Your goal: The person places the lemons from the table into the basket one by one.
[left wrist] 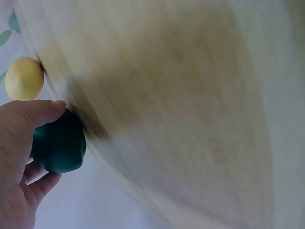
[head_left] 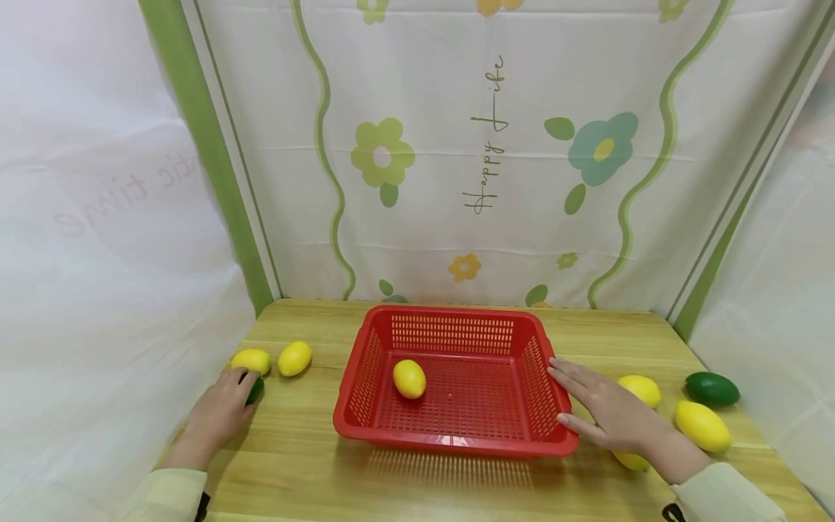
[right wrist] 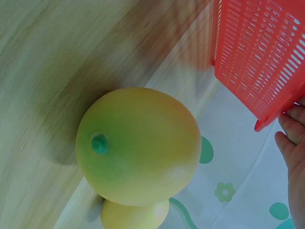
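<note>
A: Left first?
B: Left hand (head_left: pixel 220 407), thumb and fingers clamped on a green fruit (left wrist: pixel 59 145), left side of the table (head_left: pixel 287 464). Left wrist view shows the grip; head view hides most of the fruit.
A: Pointing where?
B: Blunt corner to lower right, wrist view. Long axis: can't tell, partly covered.
A: Right?
B: Right hand (head_left: pixel 616 409), fingers extended, touching the red basket (head_left: pixel 457 441) at its right rim. Basket's long axis runs left-right in head view.
A: Further out?
B: Two yellow lemons (head_left: pixel 295 359) near the left hand. Basket lemon (head_left: pixel 409 379) sits in the left half. Right wrist view has a close lemon (right wrist: pixel 138 148), green stem nub facing camera; head view leaves only part showing. Far right, dark green fruit (head_left: pixel 711 389) beside an outer lemon (head_left: pixel 702 426).
</note>
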The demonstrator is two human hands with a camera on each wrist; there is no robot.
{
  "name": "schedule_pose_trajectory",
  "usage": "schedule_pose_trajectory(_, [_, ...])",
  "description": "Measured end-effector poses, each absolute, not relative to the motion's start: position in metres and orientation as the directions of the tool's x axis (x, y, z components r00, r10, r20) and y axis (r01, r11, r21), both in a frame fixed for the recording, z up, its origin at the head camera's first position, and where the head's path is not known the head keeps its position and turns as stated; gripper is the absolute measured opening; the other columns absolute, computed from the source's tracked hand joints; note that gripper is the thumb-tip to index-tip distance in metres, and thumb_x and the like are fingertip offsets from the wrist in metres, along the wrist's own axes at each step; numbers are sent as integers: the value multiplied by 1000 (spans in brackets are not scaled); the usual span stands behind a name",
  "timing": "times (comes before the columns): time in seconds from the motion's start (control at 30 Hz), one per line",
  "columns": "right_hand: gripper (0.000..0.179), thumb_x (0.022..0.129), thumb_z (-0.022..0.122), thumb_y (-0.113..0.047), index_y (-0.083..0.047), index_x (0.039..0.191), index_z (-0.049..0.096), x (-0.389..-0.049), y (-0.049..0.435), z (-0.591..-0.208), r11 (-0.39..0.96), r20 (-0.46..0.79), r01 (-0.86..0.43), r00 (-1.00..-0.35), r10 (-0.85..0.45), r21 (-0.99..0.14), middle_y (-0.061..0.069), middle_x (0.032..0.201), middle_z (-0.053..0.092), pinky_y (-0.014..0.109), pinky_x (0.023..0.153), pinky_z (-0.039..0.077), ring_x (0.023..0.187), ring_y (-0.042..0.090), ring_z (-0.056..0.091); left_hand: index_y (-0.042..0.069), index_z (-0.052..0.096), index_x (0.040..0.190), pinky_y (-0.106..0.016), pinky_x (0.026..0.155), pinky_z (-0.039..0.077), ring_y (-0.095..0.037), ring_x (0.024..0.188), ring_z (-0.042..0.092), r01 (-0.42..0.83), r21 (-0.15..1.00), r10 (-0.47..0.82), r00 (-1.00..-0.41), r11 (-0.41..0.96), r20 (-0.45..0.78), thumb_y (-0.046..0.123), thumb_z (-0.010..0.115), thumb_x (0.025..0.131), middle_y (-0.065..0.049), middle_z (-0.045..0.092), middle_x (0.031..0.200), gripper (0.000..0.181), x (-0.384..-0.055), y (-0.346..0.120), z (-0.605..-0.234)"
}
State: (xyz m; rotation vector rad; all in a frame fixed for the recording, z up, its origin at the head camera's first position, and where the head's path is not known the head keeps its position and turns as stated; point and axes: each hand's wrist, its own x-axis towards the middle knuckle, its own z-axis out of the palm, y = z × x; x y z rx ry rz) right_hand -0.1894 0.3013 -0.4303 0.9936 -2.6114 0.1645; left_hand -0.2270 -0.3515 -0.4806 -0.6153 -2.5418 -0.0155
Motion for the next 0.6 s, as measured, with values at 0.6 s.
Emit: schedule_pose_trajectory(0.6, [67,89,68,-41,-1,140,50,-189,300,-429,756,347,-655,-709,-614,-1,15,145,46,51,92,50,126,33,50,-5,59,107,-52,63,53,-43,84,57,435,-127,431,-730,892,530,1,90,59,-27,57,98,57,-227,-350,-483])
